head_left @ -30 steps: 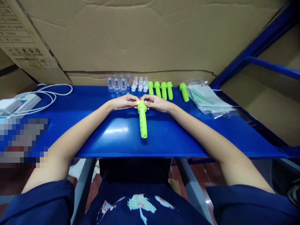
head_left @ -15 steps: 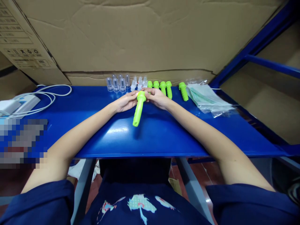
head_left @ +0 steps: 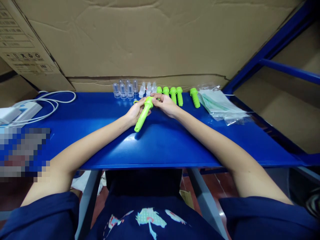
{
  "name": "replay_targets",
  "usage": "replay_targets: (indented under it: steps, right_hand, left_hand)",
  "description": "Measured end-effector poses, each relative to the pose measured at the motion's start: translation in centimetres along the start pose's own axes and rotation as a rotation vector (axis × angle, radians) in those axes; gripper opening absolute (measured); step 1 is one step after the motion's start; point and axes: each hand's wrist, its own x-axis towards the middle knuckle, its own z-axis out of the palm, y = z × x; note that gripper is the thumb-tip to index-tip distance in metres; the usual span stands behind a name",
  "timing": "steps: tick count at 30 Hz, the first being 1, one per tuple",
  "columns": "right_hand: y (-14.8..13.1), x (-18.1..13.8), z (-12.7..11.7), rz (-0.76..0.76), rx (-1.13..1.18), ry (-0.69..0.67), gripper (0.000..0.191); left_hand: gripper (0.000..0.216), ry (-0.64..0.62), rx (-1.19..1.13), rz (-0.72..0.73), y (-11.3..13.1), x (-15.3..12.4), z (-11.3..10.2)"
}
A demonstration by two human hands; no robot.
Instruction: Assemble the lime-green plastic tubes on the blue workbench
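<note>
Head view: we have both bare hands together over the middle of the blue table [head_left: 175, 146], with one green handle-shaped piece [head_left: 142, 117] between them. Its flared end sits up at the fingers, on the far side; its narrow end slants toward the near left, with a shadow on the tabletop just beneath. Whether that tip touches the surface, we cannot tell.

Our left hand [head_left: 136, 111] is closed around the flared end from the left, its fingers partly hidden behind the piece. Our right hand [head_left: 165, 103] grips the same end from the right, thumb and fingers bent in against it.

Along the far edge, left to right, we note a cluster of clear domed bottles [head_left: 122, 91], three clear pieces with white bases [head_left: 148, 89], then four green pieces [head_left: 173, 95] in a row, the leftmost partly behind our right hand. One lone green piece [head_left: 195, 97] is set apart farther right, just beside plastic-wrapped packets [head_left: 222, 106]. A yellow-green ring [head_left: 135, 101] shows just beyond our left hand. Far left: white cable [head_left: 58, 106] looped beside a white device [head_left: 28, 111].
</note>
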Motion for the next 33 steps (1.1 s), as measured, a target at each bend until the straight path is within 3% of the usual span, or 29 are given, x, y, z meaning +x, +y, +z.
replay_targets:
  steps: [5,14,27,33]
  right_hand:
    - [0.1,0.0,0.1,0.03,-0.008,0.023,0.066]
    - [0.8,0.1,0.5,0.039,0.025,0.032,0.07]
    - [1.1,0.0,0.5,-0.004,-0.073,0.071,0.056]
    - [1.3,0.1,0.8,-0.012,-0.097,0.108,0.062]
  left_hand:
    - [0.01,0.041,-0.076,-0.018,0.0,-0.1,0.2]
    - [0.028,0.075,0.133,0.026,0.3,0.5,-0.1]
    - [0.021,0.074,0.149,0.072,-0.3,1.0,-0.3]
    - [0.022,0.092,0.16,0.087,-0.3,0.8,-0.3]
